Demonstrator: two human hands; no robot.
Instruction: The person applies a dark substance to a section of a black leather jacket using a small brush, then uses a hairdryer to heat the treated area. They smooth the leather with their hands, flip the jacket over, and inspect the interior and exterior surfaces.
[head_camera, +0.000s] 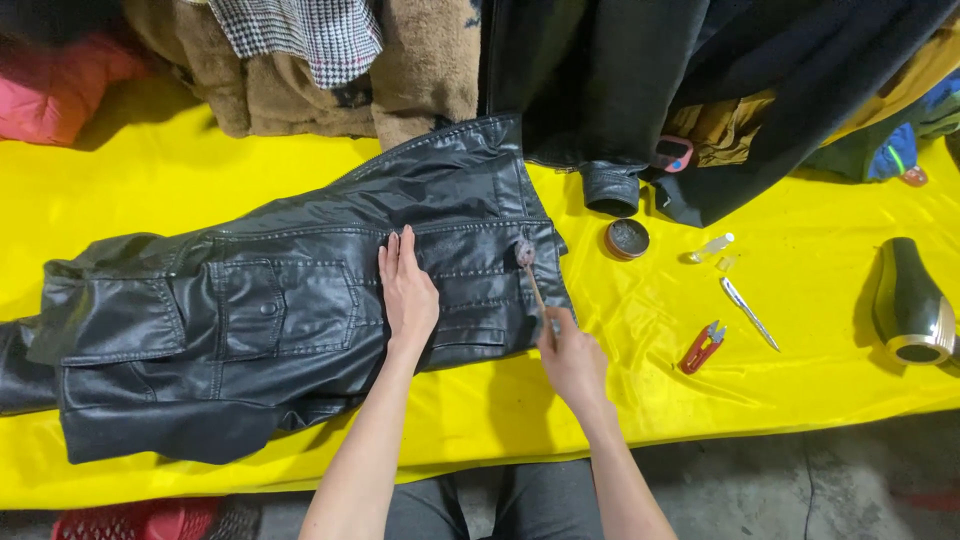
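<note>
A black leather jacket (250, 310) lies spread across a yellow-covered table (780, 380). My left hand (406, 290) rests flat on the jacket near its middle, fingers together and pointing away from me. My right hand (568, 352) is at the jacket's right edge and holds a thin stick-like applicator (532, 282) whose round tip (525, 253) touches the leather.
A small round open tin (627, 239) sits right of the jacket. Further right lie a small clear bottle (710, 247), a silver pen-like tool (748, 312), red snips (702, 347) and a black hair dryer (908, 301). Piled coats (600, 70) line the far edge.
</note>
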